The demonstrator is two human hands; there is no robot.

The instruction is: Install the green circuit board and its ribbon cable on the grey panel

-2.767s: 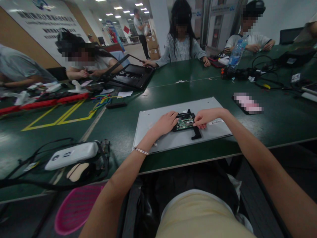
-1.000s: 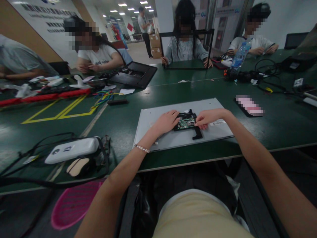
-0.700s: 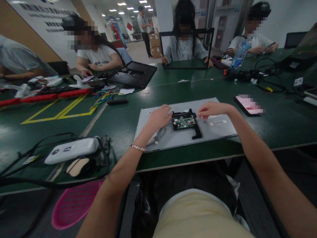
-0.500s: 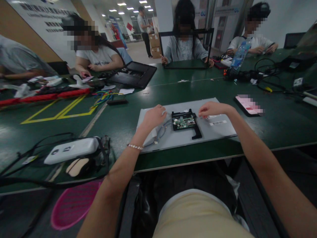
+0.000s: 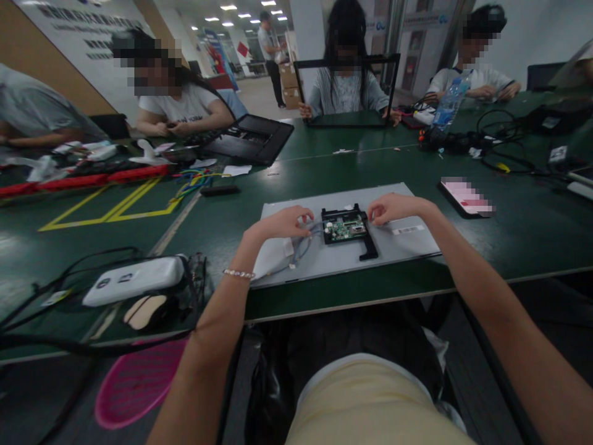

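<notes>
A flat silver-grey panel [image 5: 398,247] lies on the green table before me. On it rests a black plastic bracket [image 5: 369,249] holding a green circuit board [image 5: 340,230]. Grey cables [image 5: 303,244] run left from the board. My left hand [image 5: 285,224] hovers at the board's left beside these cables, thumb and fingers apart, holding nothing visible. At the bracket's right edge is my right hand [image 5: 393,207], its fingers curled together with the tips close to the bracket. Whatever they may pinch is hidden.
A pink-screened phone [image 5: 466,196] lies to the right. At left are a white device [image 5: 136,281], a beige mouse [image 5: 146,312] and black cables. A pink basket [image 5: 139,386] sits below the table edge. Opposite, a person holds a black frame [image 5: 347,62]; a laptop part [image 5: 254,139] lies nearby.
My left hand has dropped lower and turned, its fingers now pointing right toward the cables. My right hand has shifted slightly left, closer to the bracket. Board and panel stay put.
</notes>
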